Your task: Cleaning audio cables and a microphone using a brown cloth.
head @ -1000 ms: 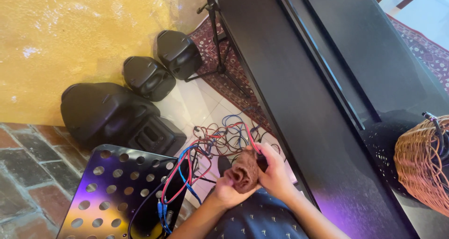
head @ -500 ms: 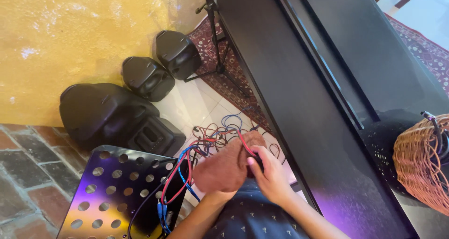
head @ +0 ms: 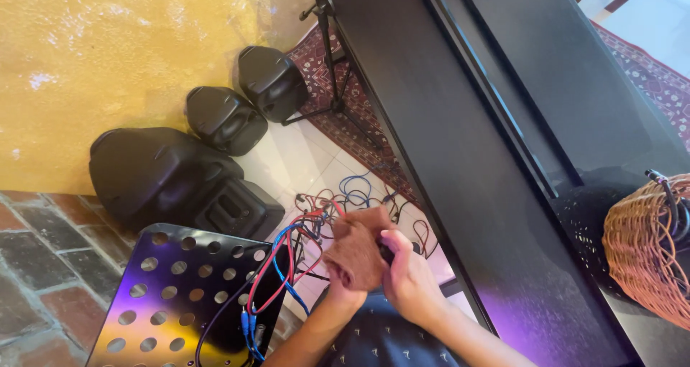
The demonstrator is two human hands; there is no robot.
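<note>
The left hand (head: pixel 343 284) is wrapped in a brown cloth (head: pixel 357 250), which covers its fingers and palm completely, so only the wrist shows below it; the hand is bunched shut inside the cloth; the cloth is rust-brown, soft, crumpled into a lump. The right hand (head: pixel 408 277) lies just beside the cloth on its right, touching it, fingers curled together and pinching a small dark object (head: pixel 388 253) against the cloth; what that object is cannot be told. Beyond and left of the hands lies a tangle of red, blue and black cables (head: pixel 316 227); lower left of them stands a perforated black music-stand desk (head: pixel 172 295); to the right runs a black piano (head: pixel 460 166).
</note>
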